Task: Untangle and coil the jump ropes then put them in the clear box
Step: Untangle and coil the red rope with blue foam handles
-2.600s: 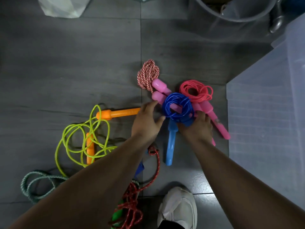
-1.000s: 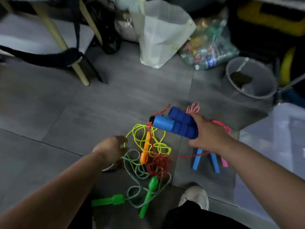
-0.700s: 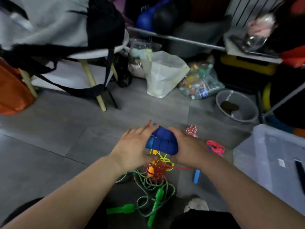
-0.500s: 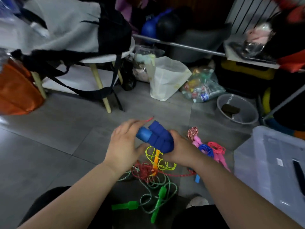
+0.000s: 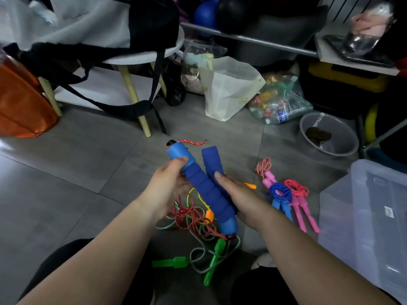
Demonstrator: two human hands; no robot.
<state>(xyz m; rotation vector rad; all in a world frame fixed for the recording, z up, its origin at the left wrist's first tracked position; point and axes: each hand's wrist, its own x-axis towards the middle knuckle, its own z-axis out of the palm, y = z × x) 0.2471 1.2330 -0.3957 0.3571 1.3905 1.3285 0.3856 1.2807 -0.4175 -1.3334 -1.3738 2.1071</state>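
Above the floor I hold two blue foam jump-rope handles side by side. My left hand grips the nearer handle, thumb near its top. My right hand curls round the second handle from the right. Their red-and-white rope hangs into a tangle with a green-white rope, green handles, a yellow-green rope and an orange handle. Three coiled ropes lie to the right: red-white, blue and pink. The clear box stands at far right.
A grey plastic basin sits behind the box. A white bag and a sack of bottles stand at the back. At the left a small table carries a draped bag, with an orange bag beside it. My white shoe is below.
The two blue handles, bunched together in my right hand a second ago, now stand apart, and my left hand has taken hold of one. The view has tilted upward.
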